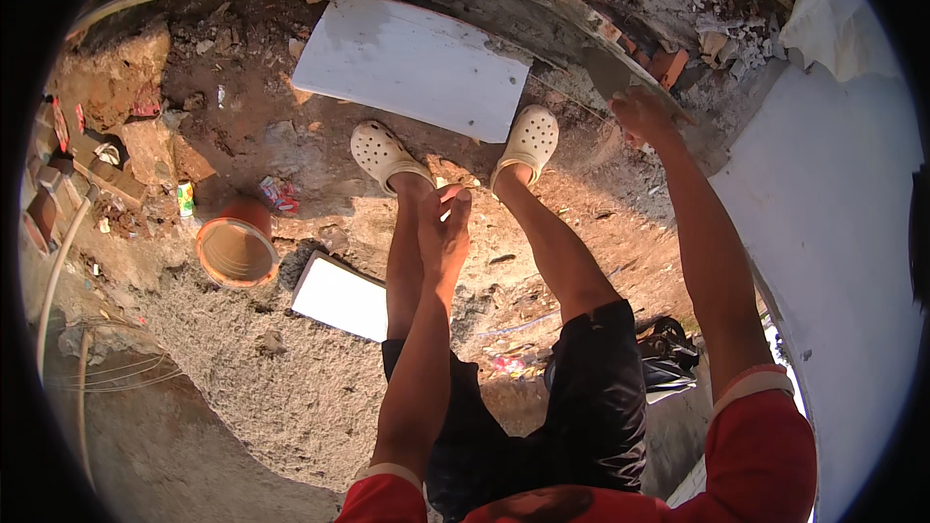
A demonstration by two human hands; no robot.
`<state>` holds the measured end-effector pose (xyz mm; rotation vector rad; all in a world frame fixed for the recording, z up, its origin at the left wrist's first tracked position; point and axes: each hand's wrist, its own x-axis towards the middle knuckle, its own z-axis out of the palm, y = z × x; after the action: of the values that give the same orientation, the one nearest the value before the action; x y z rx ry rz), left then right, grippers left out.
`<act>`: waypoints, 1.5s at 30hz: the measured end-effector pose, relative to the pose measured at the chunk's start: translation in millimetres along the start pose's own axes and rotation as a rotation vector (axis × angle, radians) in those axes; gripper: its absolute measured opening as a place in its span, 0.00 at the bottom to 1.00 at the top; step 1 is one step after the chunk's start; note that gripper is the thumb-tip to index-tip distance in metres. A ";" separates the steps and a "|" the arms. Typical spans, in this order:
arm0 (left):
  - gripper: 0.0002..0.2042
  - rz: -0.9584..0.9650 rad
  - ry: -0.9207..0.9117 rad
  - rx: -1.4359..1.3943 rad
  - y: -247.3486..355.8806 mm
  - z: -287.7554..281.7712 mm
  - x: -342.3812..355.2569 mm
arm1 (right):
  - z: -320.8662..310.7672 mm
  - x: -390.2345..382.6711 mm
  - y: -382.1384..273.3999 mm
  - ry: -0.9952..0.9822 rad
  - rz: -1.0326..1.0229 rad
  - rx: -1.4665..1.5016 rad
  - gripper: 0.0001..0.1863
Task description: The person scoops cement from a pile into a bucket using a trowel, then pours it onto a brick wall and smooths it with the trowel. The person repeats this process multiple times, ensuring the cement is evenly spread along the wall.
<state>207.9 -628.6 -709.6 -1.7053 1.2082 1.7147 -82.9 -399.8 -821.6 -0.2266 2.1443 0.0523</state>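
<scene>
My right hand (643,117) is stretched out to the far right, closed around what looks like a trowel. The trowel's grey blade (607,74) lies against the top of a low mortared wall (572,15); its handle is mostly hidden in my fist. My left hand (446,237) hangs in front of my left shin, its fingers loosely bent and apart, with nothing visible in them. Beyond my feet a white board (412,63), smeared with grey in places, lies between my shoes and the wall.
An orange bucket (236,244) stands on the left, near a small can (185,199) and broken bricks (116,179). Grey sand or mortar mix (262,368) is heaped nearer me. A white slab (339,296) lies beside my left leg. At right runs a large pale panel (823,213).
</scene>
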 end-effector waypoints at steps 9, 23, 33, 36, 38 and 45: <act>0.19 0.080 0.056 -0.102 -15.1 6.8 9.3 | -11.6 -29.9 -71.0 -0.022 -0.025 -0.196 0.21; 0.20 0.054 0.066 -0.064 -18.1 15.9 7.4 | -18.8 -26.3 -100.1 -0.112 -0.148 -0.512 0.23; 0.23 -0.101 -0.094 0.057 -47.6 18.7 25.0 | -15.1 5.6 -18.7 0.182 -0.488 -0.273 0.27; 0.13 0.191 -0.044 -0.046 -48.0 21.3 27.6 | 4.4 41.1 29.2 0.157 -0.523 -0.209 0.28; 0.14 0.184 0.000 -0.066 -40.4 17.6 28.8 | 13.0 51.4 77.6 0.069 -0.363 -0.195 0.30; 0.20 0.218 -0.084 -0.059 22.9 -7.1 -1.7 | 30.3 31.3 221.9 0.161 -0.253 -0.069 0.26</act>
<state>193.7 -645.9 -700.7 -1.5649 1.3592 1.9456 -115.2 -182.6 -875.5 -0.5574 2.2583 -0.0399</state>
